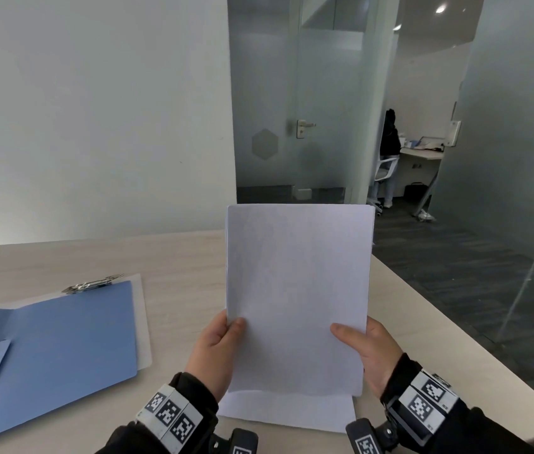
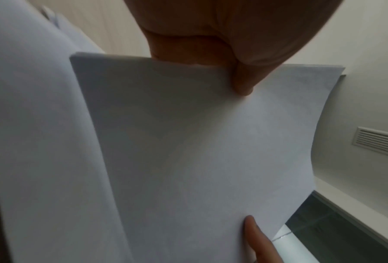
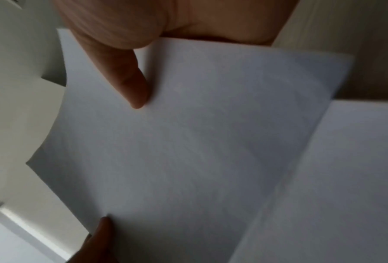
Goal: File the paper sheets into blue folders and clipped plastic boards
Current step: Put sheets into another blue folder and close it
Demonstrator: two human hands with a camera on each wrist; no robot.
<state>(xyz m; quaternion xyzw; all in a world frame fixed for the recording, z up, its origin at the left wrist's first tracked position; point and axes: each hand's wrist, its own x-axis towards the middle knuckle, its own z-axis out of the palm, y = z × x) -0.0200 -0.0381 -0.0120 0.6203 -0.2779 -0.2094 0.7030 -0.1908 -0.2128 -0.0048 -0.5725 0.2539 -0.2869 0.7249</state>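
A stack of white paper sheets (image 1: 298, 290) stands upright above the table, held at its lower corners. My left hand (image 1: 218, 350) pinches its left edge, thumb on the front; my right hand (image 1: 368, 350) pinches the right edge the same way. Both wrist views show the held sheets (image 2: 199, 142) (image 3: 188, 142) with a thumb pressed on them. More white sheets (image 1: 291, 412) lie flat on the table under the stack. An open blue folder (image 1: 55, 348) lies at the left on top of a clear plastic board (image 1: 143, 322) with a metal clip (image 1: 93, 284).
The light wooden table (image 1: 177, 257) ends at a right edge near dark carpet (image 1: 455, 273). A white wall stands behind, with a frosted glass door (image 1: 291, 126) beyond. A person sits at a far desk (image 1: 390, 139).
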